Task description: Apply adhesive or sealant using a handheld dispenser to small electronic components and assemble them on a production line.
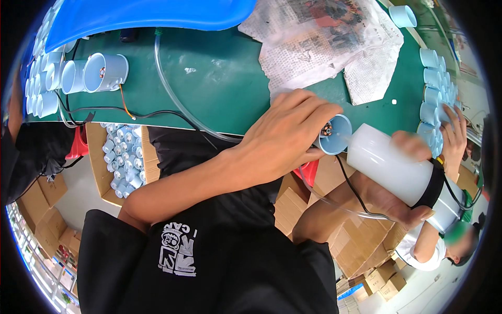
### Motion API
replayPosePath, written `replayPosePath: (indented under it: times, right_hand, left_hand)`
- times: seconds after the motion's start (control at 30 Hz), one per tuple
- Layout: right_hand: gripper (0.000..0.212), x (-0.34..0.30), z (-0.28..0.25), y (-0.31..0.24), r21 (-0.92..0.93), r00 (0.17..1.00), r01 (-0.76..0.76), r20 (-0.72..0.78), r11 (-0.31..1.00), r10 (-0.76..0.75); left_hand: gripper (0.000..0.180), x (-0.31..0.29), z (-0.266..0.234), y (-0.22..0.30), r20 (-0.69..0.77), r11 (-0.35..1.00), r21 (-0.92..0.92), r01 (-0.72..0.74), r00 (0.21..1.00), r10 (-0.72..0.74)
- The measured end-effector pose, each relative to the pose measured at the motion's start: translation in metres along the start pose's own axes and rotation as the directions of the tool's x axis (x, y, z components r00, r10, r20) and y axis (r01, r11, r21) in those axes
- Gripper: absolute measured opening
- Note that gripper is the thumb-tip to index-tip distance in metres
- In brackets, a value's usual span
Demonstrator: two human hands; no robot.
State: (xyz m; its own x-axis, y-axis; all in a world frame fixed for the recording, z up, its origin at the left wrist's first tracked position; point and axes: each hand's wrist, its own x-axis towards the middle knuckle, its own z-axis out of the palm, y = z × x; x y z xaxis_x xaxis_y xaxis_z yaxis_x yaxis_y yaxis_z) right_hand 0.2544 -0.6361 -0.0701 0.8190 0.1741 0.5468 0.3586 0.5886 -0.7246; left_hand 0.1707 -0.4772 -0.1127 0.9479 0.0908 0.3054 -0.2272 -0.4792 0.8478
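My left hand (282, 133) is closed around a small light blue cup (342, 133), tipped so that its mouth faces right. Copper-coloured windings (327, 129) show inside the cup. In my right hand (387, 196) lies a large translucent white dispensing cartridge (376, 152) with a black band (430, 184) round it. The cartridge's narrow tip points into the cup's mouth; whether it touches the inside cannot be made out. A clear tube and a dark cable run near my right wrist.
On the green table (225, 78) lie newspaper sheets (324, 47), a blue tray (151, 15), a clear hose (164, 78) and two cups (112, 72) at left. Rows of cups (431, 97) line the right edge, by a co-worker's hand (454, 133). A carton (97, 162) of cups stands below.
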Motion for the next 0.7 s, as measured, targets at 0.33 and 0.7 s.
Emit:
replayPosePath:
  times: [0.33,0.7]
  right_hand:
    - [0.085,-0.002,-0.008,0.002,-0.011,0.996,0.043,0.083,0.999,-0.042]
    - [0.076,0.005,-0.012,-0.025,0.178,0.988,0.059,-0.148,0.982,-0.033]
  left_hand:
    - [0.067,-0.001,0.000,0.000,-0.002,1.000,0.014,0.000,1.000,0.000]
    - [0.064,0.002,-0.003,0.001,0.001,1.000,0.016,-0.004,1.000,0.004]
